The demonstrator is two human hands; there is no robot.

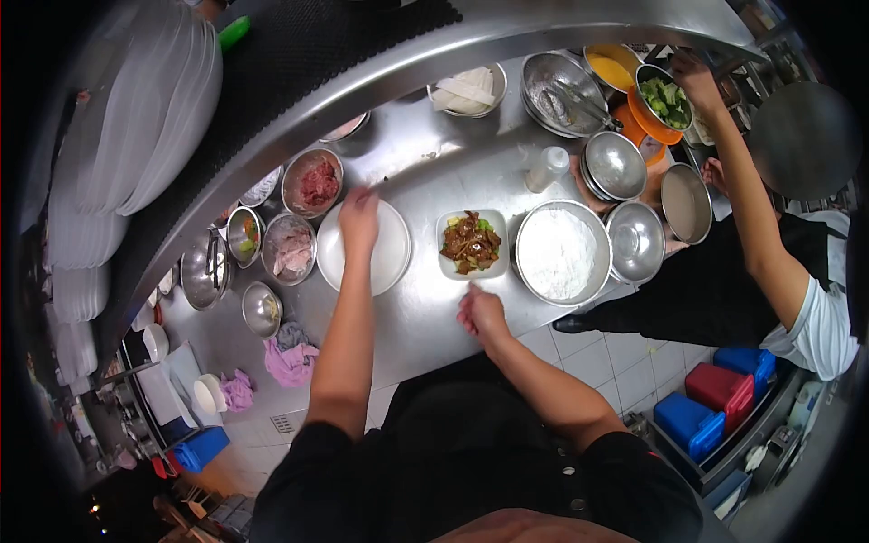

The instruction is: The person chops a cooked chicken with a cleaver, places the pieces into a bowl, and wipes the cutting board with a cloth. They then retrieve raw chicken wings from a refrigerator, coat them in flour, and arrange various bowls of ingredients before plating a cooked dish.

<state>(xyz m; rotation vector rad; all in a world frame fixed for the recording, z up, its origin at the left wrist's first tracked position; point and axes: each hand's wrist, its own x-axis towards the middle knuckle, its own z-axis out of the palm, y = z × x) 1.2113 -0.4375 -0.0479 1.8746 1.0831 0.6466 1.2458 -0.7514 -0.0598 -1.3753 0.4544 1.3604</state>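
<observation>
My left hand [359, 215] is over the far part of a round white plate [385, 258] lying on the steel counter. Its fingers look bunched together, and whatever they may hold is hidden beneath the hand. My right hand [482, 313] hovers just in front of a square white dish [445, 269], its fingers curled in with nothing seen between them. Glossy brown cooked meat [472, 242] with green pieces fills that dish. Right of it stands a large steel bowl [519, 262] of white powder [561, 252].
Steel bowls of red minced meat [317, 184] and pale raw meat [292, 251] flank the plate. A white squeeze bottle [549, 169] stands behind the powder. On the right, a co-worker's hand [695, 81] is at a bowl of greens [665, 101]. Purple cloths [291, 362] lie left.
</observation>
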